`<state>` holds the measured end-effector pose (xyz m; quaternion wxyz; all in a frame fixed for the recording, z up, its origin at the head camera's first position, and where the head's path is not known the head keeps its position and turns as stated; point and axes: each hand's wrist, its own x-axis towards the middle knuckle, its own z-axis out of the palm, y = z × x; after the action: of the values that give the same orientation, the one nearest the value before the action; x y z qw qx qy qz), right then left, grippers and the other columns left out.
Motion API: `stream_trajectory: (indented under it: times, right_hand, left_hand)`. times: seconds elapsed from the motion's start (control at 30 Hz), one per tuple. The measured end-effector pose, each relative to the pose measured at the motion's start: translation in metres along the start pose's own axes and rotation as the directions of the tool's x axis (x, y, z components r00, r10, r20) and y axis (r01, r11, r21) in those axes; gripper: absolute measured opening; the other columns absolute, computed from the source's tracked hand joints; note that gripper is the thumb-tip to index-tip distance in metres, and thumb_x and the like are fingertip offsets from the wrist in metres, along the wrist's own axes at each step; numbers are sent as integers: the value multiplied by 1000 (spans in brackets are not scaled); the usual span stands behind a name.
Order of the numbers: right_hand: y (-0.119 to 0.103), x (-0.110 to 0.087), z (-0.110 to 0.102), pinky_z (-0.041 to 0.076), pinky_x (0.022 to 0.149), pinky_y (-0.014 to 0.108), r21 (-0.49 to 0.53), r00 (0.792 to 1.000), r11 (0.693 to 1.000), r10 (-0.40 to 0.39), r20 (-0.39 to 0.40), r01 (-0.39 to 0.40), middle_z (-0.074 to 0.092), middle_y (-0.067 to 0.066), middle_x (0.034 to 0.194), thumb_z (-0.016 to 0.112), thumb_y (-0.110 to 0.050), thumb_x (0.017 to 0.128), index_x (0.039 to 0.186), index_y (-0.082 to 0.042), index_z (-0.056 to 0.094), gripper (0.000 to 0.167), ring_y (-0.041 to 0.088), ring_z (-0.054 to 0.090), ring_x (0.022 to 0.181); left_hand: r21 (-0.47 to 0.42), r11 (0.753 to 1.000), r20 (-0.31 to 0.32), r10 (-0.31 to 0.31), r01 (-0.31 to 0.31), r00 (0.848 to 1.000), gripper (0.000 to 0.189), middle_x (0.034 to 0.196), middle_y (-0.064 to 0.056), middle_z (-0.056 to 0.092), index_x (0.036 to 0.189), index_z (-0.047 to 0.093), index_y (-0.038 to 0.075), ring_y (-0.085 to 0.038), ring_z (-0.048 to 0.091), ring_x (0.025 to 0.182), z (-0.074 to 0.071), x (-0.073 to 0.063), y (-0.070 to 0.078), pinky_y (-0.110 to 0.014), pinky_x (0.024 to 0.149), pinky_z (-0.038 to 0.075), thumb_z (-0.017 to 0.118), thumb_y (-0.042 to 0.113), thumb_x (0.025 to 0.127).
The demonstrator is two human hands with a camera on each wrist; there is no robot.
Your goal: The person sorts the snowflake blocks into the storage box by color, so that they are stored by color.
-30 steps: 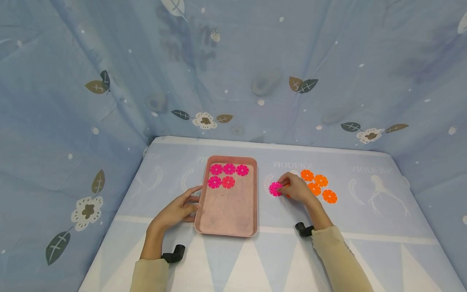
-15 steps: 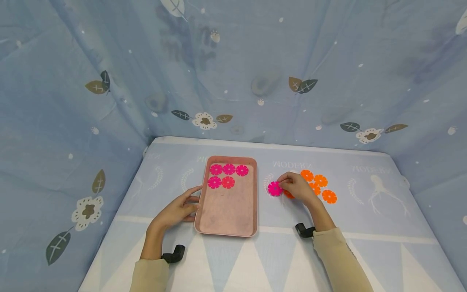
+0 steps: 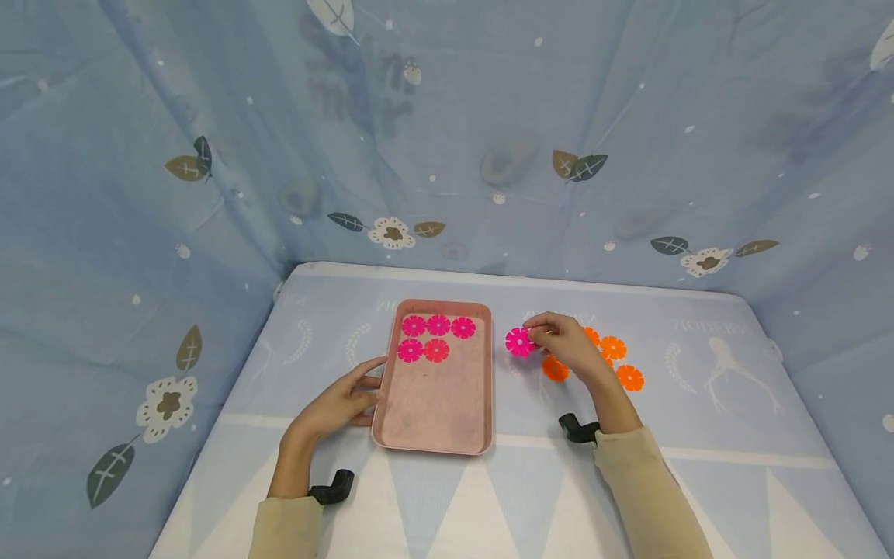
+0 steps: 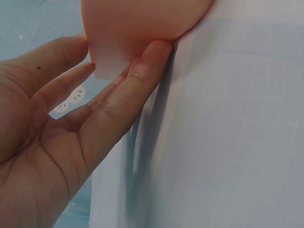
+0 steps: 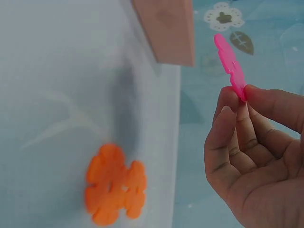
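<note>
My right hand point(image 3: 564, 341) pinches a bright pink notched plastic disc point(image 3: 519, 341) between thumb and fingertips, above the table to the right of the tray. In the right wrist view this pink disc point(image 5: 230, 66) is seen nearly edge-on and tilted. A shallow pink tray point(image 3: 433, 411) has several pink notched discs point(image 3: 438, 325) lying flat in two rows at its far end. My left hand point(image 3: 341, 400) touches the tray's left side. The left wrist view shows its fingers point(image 4: 128, 95) nearly straight against the tray's wall point(image 4: 137, 23).
Several orange notched discs point(image 3: 631, 378) lie on the table right of the tray, some partly hidden by my right hand. Blue patterned cloth point(image 3: 447, 140) stands behind and at the sides. A patterned cloth point(image 3: 545, 497) covers the table.
My right hand has raised the pink disc off the table and shifted slightly away from me and left. An orange disc beneath shows more fully now. My left hand stays put.
</note>
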<state>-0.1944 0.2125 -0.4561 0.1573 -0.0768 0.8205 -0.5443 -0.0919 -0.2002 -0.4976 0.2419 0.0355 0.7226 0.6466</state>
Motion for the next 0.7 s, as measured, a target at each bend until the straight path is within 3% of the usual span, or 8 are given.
stream_trajectory:
  times: [0.13,0.4,0.7]
  right_hand:
    - [-7,7,4,56,83,47,-11,1000,1000,-17,-15,17,66,13,103,62,-17,101,118,-4,68,22,34,62,94]
    - [-30,15,17,57,79,39,62,999,997,-36,-11,37,67,15,104,62,-14,100,118,-3,68,22,32,63,93]
    - [-41,25,35,57,80,41,94,998,994,-60,6,59,66,19,105,62,-12,100,119,1,67,24,39,63,95]
  left_hand:
    - [-5,1000,2,1,-1,1000,64,145,-26,42,158,31,21,-37,62,114,0,0,0,-46,84,57,57,6,102]
    - [-19,1000,4,3,-3,1000,65,144,-26,42,158,30,19,-37,63,113,0,0,0,-47,84,58,57,5,101]
    - [-31,1000,8,2,-2,1000,65,143,-26,43,158,30,20,-38,63,113,0,0,1,-47,84,57,57,5,101]
